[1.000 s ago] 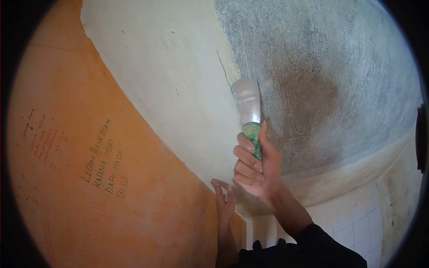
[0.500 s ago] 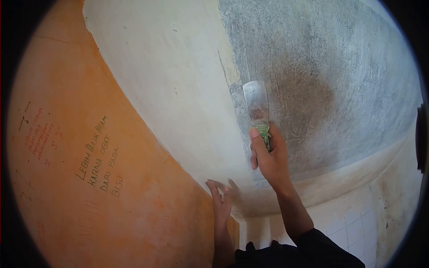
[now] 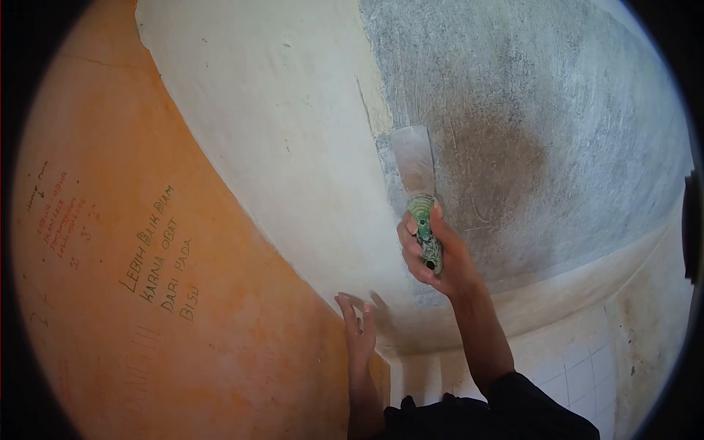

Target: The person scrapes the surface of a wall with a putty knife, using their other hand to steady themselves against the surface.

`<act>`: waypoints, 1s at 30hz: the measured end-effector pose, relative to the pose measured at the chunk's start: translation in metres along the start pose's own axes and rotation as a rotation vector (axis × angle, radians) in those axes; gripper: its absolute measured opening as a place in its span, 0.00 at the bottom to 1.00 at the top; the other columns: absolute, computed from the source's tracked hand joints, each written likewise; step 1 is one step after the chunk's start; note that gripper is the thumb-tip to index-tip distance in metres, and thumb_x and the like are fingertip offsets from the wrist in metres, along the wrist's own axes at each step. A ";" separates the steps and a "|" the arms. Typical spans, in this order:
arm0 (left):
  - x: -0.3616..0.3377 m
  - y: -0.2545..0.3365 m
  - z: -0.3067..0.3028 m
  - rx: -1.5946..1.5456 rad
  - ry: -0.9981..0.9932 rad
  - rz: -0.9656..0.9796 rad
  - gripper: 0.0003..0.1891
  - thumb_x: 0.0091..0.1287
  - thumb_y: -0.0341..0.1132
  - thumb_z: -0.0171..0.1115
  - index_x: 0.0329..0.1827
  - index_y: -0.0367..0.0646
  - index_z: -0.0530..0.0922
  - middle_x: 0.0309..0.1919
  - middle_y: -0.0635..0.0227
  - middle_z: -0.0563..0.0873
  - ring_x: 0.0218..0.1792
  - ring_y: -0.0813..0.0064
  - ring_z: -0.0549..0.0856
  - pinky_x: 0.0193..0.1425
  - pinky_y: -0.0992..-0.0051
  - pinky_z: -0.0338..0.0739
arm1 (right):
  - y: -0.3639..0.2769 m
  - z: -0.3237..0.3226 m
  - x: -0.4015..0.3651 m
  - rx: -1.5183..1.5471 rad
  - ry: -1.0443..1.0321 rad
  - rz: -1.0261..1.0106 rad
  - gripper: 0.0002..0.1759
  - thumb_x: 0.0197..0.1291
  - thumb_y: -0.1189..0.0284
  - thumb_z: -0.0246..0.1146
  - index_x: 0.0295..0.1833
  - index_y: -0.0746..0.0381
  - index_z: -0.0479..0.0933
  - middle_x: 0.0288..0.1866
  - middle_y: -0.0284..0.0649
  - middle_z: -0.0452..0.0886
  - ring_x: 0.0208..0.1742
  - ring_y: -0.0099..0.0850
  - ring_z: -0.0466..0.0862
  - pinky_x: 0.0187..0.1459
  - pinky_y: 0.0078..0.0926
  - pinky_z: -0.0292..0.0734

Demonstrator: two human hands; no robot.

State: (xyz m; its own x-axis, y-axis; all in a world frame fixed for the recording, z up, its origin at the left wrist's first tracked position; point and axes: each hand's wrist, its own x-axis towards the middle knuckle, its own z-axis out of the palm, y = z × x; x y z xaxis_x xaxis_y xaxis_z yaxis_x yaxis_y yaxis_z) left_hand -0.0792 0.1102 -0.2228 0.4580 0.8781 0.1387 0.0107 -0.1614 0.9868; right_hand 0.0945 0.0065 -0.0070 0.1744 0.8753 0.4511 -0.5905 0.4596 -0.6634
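My right hand [image 3: 440, 253] is wrapped round the green handle of a scraper [image 3: 415, 158]. The scraper's broad metal blade points up and lies over the border between the grey rough patch [image 3: 499, 88] and the cream wall surface [image 3: 257, 110]. Brownish smears mark the lower part of the blade. Lower and to the left, my left hand [image 3: 358, 326] is raised near the cream surface's lower edge, fingers apart and holding nothing. Whether its fingertips touch the wall is unclear.
An orange wall [image 3: 220, 271] with handwritten lettering fills the left side. A dark brown stain spreads over the grey patch. White tiles [image 3: 587, 374] show at the lower right, and a dark object [image 3: 691, 227] stands at the right edge.
The scraper has turned in my right hand, so more of its handle shows, and its blade has shifted slightly left and up. My left hand is almost unmoved.
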 end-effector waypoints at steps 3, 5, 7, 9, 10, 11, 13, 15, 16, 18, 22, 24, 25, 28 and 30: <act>0.001 -0.004 0.000 -0.009 0.001 0.007 0.43 0.79 0.49 0.53 0.84 0.44 0.36 0.84 0.55 0.35 0.84 0.55 0.43 0.81 0.52 0.50 | 0.006 0.002 0.003 -0.046 0.166 0.001 0.25 0.79 0.47 0.46 0.43 0.58 0.70 0.23 0.25 0.64 0.16 0.14 0.58 0.17 0.14 0.49; 0.001 -0.003 0.000 -0.023 0.002 0.009 0.43 0.79 0.49 0.53 0.84 0.44 0.37 0.84 0.55 0.35 0.84 0.56 0.43 0.81 0.52 0.50 | 0.008 0.012 0.001 -0.074 0.198 -0.014 0.25 0.79 0.47 0.46 0.42 0.59 0.70 0.21 0.24 0.62 0.16 0.13 0.56 0.17 0.15 0.47; 0.000 0.000 0.000 -0.010 0.013 0.015 0.42 0.79 0.49 0.53 0.84 0.44 0.38 0.84 0.55 0.36 0.84 0.56 0.44 0.81 0.53 0.52 | 0.008 0.023 0.001 -0.101 0.230 -0.024 0.26 0.79 0.46 0.46 0.42 0.59 0.71 0.20 0.23 0.60 0.16 0.13 0.55 0.16 0.15 0.46; 0.001 0.001 -0.002 0.009 0.014 0.012 0.42 0.79 0.49 0.53 0.84 0.44 0.39 0.84 0.55 0.36 0.84 0.56 0.44 0.81 0.53 0.52 | 0.006 0.033 0.001 -0.150 0.296 -0.035 0.27 0.78 0.44 0.46 0.38 0.57 0.69 0.20 0.24 0.59 0.14 0.13 0.53 0.16 0.14 0.44; 0.000 0.001 -0.002 0.026 0.012 0.009 0.42 0.79 0.49 0.54 0.84 0.44 0.40 0.84 0.55 0.37 0.84 0.56 0.44 0.81 0.53 0.52 | 0.000 0.038 0.003 -0.150 0.295 -0.029 0.27 0.78 0.44 0.46 0.38 0.57 0.69 0.20 0.24 0.59 0.14 0.13 0.53 0.16 0.14 0.44; -0.001 0.002 -0.002 0.027 0.014 0.003 0.42 0.79 0.49 0.54 0.84 0.44 0.40 0.84 0.55 0.37 0.84 0.56 0.44 0.81 0.53 0.52 | -0.009 0.043 0.007 -0.137 0.284 -0.003 0.27 0.78 0.44 0.46 0.37 0.56 0.69 0.20 0.23 0.58 0.15 0.13 0.53 0.16 0.14 0.44; -0.001 0.008 -0.003 0.024 0.010 -0.008 0.41 0.79 0.49 0.53 0.84 0.43 0.41 0.84 0.53 0.37 0.83 0.55 0.45 0.80 0.53 0.53 | -0.016 0.050 0.007 -0.121 0.273 0.023 0.28 0.77 0.43 0.46 0.37 0.56 0.68 0.19 0.23 0.58 0.15 0.13 0.53 0.16 0.14 0.44; -0.001 0.007 -0.004 0.024 0.008 0.000 0.42 0.79 0.49 0.53 0.84 0.43 0.40 0.84 0.53 0.37 0.83 0.55 0.45 0.80 0.52 0.53 | -0.012 0.055 0.001 -0.174 0.352 0.044 0.28 0.77 0.42 0.46 0.36 0.56 0.68 0.20 0.23 0.58 0.15 0.13 0.53 0.16 0.13 0.44; -0.001 0.006 -0.003 0.014 0.007 0.010 0.42 0.79 0.49 0.53 0.84 0.43 0.40 0.84 0.53 0.37 0.83 0.55 0.45 0.80 0.52 0.52 | -0.008 0.054 -0.002 -0.174 0.356 0.042 0.28 0.77 0.42 0.46 0.36 0.56 0.68 0.20 0.23 0.58 0.15 0.13 0.53 0.16 0.13 0.44; 0.002 0.003 -0.001 0.013 0.005 0.028 0.42 0.79 0.50 0.53 0.84 0.43 0.40 0.84 0.52 0.37 0.83 0.55 0.45 0.81 0.52 0.52 | -0.003 0.052 -0.004 -0.176 0.385 0.042 0.28 0.77 0.42 0.46 0.36 0.56 0.68 0.20 0.23 0.59 0.15 0.13 0.53 0.16 0.14 0.44; 0.001 0.001 -0.003 0.004 -0.008 0.012 0.42 0.79 0.49 0.53 0.84 0.42 0.39 0.84 0.52 0.37 0.83 0.55 0.45 0.81 0.54 0.52 | -0.001 0.065 -0.004 -0.174 0.421 0.039 0.29 0.77 0.41 0.45 0.36 0.55 0.68 0.21 0.23 0.59 0.16 0.13 0.53 0.16 0.14 0.45; -0.001 0.000 -0.003 0.010 -0.011 0.009 0.42 0.79 0.49 0.53 0.84 0.42 0.39 0.84 0.52 0.37 0.83 0.56 0.45 0.81 0.54 0.52 | -0.003 0.057 -0.007 -0.172 0.381 0.043 0.28 0.77 0.41 0.45 0.37 0.55 0.68 0.21 0.23 0.59 0.16 0.13 0.53 0.16 0.15 0.45; 0.002 0.002 -0.002 0.010 -0.001 0.017 0.42 0.79 0.49 0.53 0.84 0.41 0.39 0.84 0.52 0.37 0.83 0.56 0.46 0.81 0.54 0.51 | -0.004 0.061 -0.005 -0.178 0.376 0.040 0.28 0.77 0.41 0.45 0.37 0.55 0.68 0.21 0.23 0.59 0.16 0.13 0.53 0.16 0.15 0.45; -0.001 0.010 -0.002 0.035 -0.009 0.009 0.42 0.80 0.48 0.53 0.84 0.42 0.39 0.84 0.51 0.38 0.83 0.56 0.46 0.81 0.55 0.51 | -0.004 0.074 -0.002 -0.098 0.387 0.086 0.28 0.77 0.41 0.45 0.39 0.55 0.68 0.21 0.23 0.58 0.16 0.13 0.53 0.16 0.16 0.44; -0.002 0.010 -0.003 0.000 -0.018 0.008 0.42 0.80 0.48 0.52 0.84 0.41 0.39 0.84 0.51 0.39 0.83 0.56 0.46 0.81 0.55 0.51 | -0.002 0.067 -0.004 -0.081 0.414 0.059 0.28 0.76 0.42 0.46 0.36 0.55 0.67 0.22 0.24 0.59 0.17 0.14 0.55 0.17 0.16 0.45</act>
State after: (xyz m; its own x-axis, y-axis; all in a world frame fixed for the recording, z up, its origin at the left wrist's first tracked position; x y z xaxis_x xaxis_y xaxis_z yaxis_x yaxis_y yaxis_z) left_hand -0.0824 0.1079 -0.2132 0.4743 0.8683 0.1453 0.0066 -0.1686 0.9857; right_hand 0.0420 -0.0075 0.0324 0.4537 0.8794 0.1440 -0.5478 0.4027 -0.7333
